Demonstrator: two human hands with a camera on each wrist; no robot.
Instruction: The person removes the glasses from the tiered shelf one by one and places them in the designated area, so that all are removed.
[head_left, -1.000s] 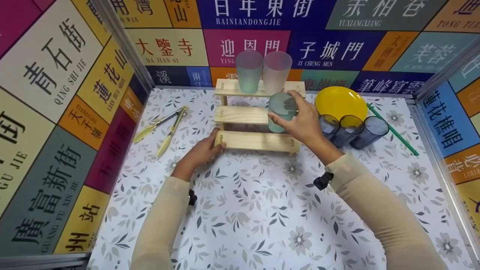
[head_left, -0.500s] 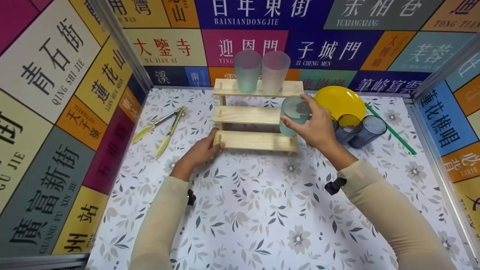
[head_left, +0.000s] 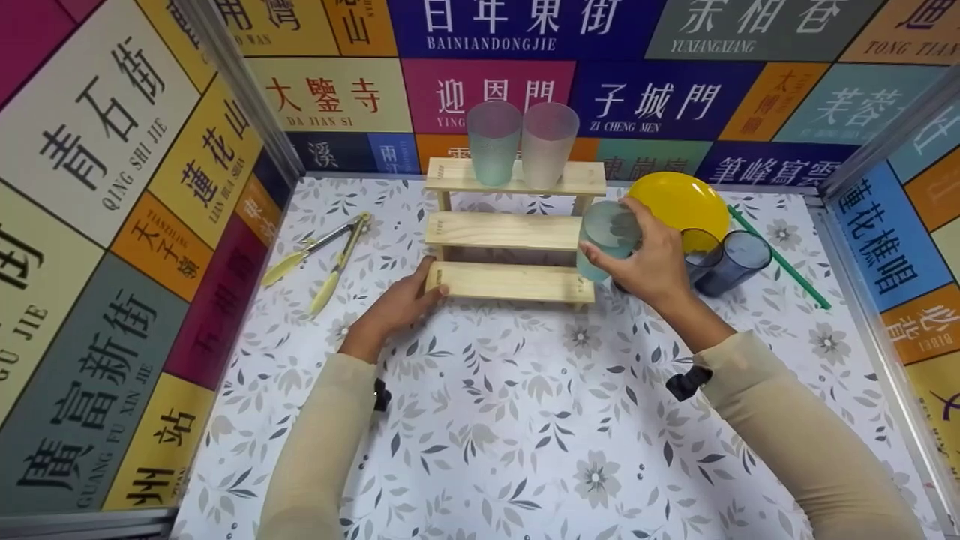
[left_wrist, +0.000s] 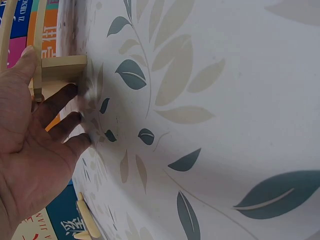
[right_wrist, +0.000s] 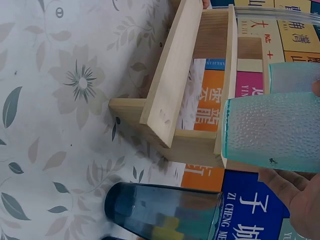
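Observation:
A frosted green cup [head_left: 606, 236] is upright in my right hand [head_left: 660, 259], thumb and fingers around it, at the right end of a three-tier wooden stand [head_left: 510, 282]. In the right wrist view the textured cup [right_wrist: 275, 132] is held up beside the stand's tiers. My left hand [head_left: 397, 307] grips the left end of the lowest tier. The left wrist view shows the thumb of this hand [left_wrist: 35, 145] against the wood and its other fingers bent. On the top tier stand another frosted green cup [head_left: 495, 150] and a clear frosted cup [head_left: 549, 150].
Dark blue cups [head_left: 739, 262] stand at the right, one mostly hidden behind my right hand. Behind them is a yellow plate [head_left: 675, 199], with a green stick [head_left: 780, 259] to its right. Tongs [head_left: 337, 262] lie left of the stand. Printed panels [head_left: 487, 82] enclose the table.
My right hand has carried the green cup rightward and slightly toward me, from in front of the middle tier to the stand's right end. My left hand stays on the stand.

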